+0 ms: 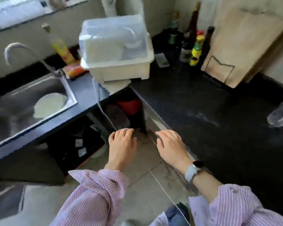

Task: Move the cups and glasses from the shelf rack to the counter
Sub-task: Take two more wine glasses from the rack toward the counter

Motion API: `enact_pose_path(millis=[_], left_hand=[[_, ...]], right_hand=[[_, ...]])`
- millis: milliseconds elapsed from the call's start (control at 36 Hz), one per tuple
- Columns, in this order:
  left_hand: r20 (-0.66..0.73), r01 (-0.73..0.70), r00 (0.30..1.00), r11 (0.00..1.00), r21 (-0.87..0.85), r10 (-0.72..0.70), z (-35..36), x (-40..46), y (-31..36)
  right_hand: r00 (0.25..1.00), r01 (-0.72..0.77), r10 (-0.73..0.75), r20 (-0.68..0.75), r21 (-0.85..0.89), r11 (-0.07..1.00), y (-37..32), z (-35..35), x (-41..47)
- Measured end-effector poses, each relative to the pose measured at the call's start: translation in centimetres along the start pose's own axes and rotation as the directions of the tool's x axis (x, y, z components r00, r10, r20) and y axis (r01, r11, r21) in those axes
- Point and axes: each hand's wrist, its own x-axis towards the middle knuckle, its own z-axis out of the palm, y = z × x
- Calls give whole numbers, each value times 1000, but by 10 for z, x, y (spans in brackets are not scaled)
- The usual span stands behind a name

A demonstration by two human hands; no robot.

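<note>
So the counter (203, 111) is kept mostly bare, probably as landing space. Any cups would presumably be in the lidded rack (116, 51) at the corner by the sink (23, 101), though its contents can't be made out. One glass (281, 113) is seen at the right edge. Nothing is held: left hand (121, 144) and right hand (171, 145) hover with loose fingers.

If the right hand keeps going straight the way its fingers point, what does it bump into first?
Probably the metal-edged rim of the black counter. The right hand points up and slightly left along that edge, with the white dish box farther on. Depth is hard to judge, so it might pass just beside the rim.
</note>
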Motion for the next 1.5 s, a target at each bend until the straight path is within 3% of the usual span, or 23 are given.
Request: enact_pose_path(millis=[194,417,583,694,889,1222,1333,1500], left_hand=[[-220,318,929,946,57,-299,-107,-102,-199],[-347,659,719,750,65,-602,-212,-214,-357],[-433,808,505,585,-66,-746,-258,-261,-438],[-464,831,434,542,-123,-772,-279,-268,-498],[-526,832,392,535,-148,-755,-336,-228,-623],[-507,801,412,566,-194,-757,-409,-159,-791],[-497,777,407,577,-254,-766,-418,-151,-842],[-488,678,493,669,-303,-721,-430,-128,-927]], right_hand=[[925,313,-314,216,38,949,-203,104,9],[684,634,-636,356,140,760,-409,183,10],[530,731,-745,404,226,643,-526,237,18],[462,758,-779,424,267,595,-592,274,35],[418,771,-829,373,336,540,-711,346,98],[429,767,-832,351,345,541,-868,434,181],[467,748,-816,340,341,570,-904,461,198],[557,693,-783,277,364,622,-954,503,220]])
